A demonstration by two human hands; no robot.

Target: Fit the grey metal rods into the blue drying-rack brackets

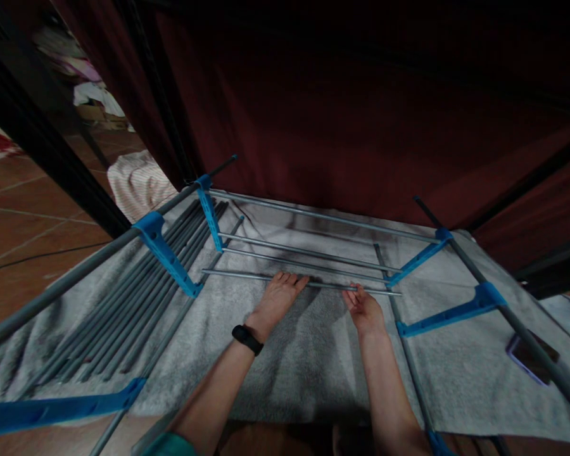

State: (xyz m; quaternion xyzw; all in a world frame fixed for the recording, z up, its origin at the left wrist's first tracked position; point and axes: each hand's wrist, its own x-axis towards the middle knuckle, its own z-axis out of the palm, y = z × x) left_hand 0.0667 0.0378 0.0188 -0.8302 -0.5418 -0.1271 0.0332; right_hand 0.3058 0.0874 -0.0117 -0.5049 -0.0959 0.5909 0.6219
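Observation:
A rack of grey metal rods and blue plastic connectors lies on a grey towel (308, 342) on the floor. My left hand (278, 297), with a black band on its wrist, rests flat with fingers stretched out over the nearest cross rod (247, 275). My right hand (363, 307) has its fingers curled around the same rod further right. Two more rods run parallel behind it, between blue connector (209, 218) on the left and blue connector (415, 259) on the right.
Several loose grey rods (137, 310) lie in a bundle at the left on the towel. A phone (532, 358) lies on the cloth at the right. A dark red fabric wall stands behind the rack. Tiled floor and a pale cloth (135, 183) are at the left.

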